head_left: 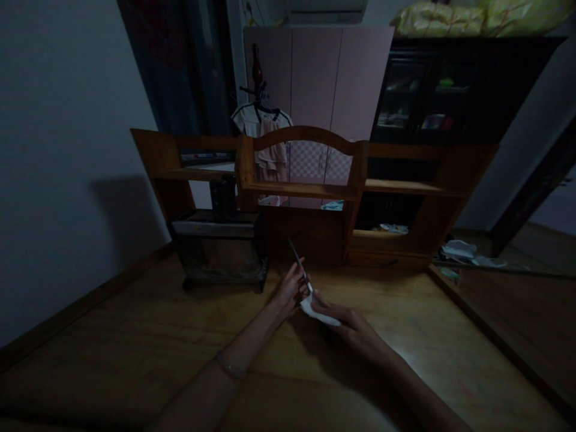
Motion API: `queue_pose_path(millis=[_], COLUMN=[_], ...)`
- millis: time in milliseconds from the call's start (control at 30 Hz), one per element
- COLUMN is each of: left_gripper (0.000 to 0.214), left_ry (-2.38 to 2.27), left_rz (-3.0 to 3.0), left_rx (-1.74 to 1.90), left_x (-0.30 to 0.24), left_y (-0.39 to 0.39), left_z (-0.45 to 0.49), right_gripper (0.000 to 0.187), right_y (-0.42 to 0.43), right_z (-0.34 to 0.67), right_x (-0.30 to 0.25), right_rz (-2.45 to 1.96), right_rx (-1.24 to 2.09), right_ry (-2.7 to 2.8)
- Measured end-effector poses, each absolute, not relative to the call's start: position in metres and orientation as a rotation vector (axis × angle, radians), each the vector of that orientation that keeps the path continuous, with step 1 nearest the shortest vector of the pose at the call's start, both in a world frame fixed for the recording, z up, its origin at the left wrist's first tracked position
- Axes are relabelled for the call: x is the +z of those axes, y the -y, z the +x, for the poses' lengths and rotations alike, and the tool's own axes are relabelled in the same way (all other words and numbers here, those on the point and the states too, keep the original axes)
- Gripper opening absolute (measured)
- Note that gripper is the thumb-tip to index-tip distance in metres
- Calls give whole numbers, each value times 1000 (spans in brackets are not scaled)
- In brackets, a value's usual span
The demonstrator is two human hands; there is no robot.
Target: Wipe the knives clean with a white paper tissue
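A thin, long object point(297, 259) slants up and away over the tabletop, dark along its upper part and paler at its near end. It is too dim to tell its kind. My left hand point(291, 287) has its fingers closed around the object's lower half. A crumpled white tissue point(315, 310) is gripped in my right hand point(344, 317), between thumb and fingers, and meets the near end of the object. The right fingers under the tissue are partly hidden. Both hands are above the wooden tabletop point(189, 348), close together.
A wooden shelf unit point(306, 191) stands along the table's far edge. On its left is a dark box-like appliance point(220, 249). A wall point(67, 150) bounds the left side. Beyond stand pink cupboards point(315, 78), hanging clothes point(270, 132) and a dark cabinet point(486, 90).
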State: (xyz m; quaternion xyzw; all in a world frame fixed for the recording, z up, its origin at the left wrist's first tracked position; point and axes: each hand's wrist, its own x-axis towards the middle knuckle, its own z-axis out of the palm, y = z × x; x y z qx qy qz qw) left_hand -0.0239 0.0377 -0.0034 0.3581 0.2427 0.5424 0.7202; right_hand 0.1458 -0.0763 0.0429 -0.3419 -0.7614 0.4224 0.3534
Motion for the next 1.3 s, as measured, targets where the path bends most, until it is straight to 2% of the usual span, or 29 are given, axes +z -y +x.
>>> queue_pose_path(millis=[467, 1167, 1300], left_gripper=[46, 51, 51], left_ry=[-600, -599, -595], left_rz=[789, 840, 829], left_rx=[1214, 1238, 1229], left_x=[-9, -5, -3], left_y=[-41, -38, -37], left_z=[-26, -30, -30], right_gripper=[36, 29, 28], right_y=[73, 76, 75], right_z=[153, 160, 164], right_x=[49, 49, 45], right_rz=[-895, -1018, -1099], right_rx=[1164, 1274, 1158], right_ry=[2028, 1921, 1900])
